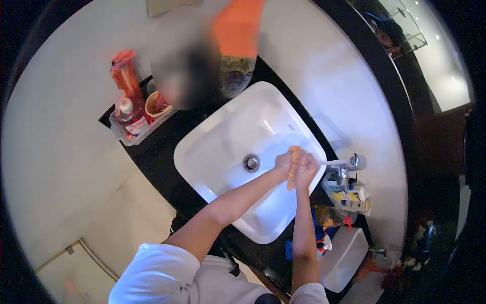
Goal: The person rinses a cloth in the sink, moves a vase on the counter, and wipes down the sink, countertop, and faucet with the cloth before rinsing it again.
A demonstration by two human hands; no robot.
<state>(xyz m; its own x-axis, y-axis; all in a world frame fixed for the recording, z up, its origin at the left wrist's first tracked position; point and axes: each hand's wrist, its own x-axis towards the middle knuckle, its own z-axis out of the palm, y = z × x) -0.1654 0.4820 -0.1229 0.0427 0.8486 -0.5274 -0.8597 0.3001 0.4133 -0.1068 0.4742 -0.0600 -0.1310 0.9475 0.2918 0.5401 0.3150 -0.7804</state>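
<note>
Both my hands are together over the right side of a white sink basin (pixel 223 137), just left of the chrome faucet (pixel 343 166). My left hand (pixel 284 163) is closed on an orange cloth (pixel 291 183). Against it, my right hand (pixel 306 166) is closed on the same cloth, slightly blurred. Part of the cloth sticks out above and below the hands. A round metal drain (pixel 251 162) shows in the basin's middle, left of my left hand.
A tray (pixel 147 133) with red bottles and a cup stands at the upper left. Bottles (pixel 354 193) stand behind the faucet, and a clear bottle (pixel 329 217) lies below them. A white box (pixel 344 258) is at the lower right. An orange-topped object (pixel 238 30) stands beyond the basin.
</note>
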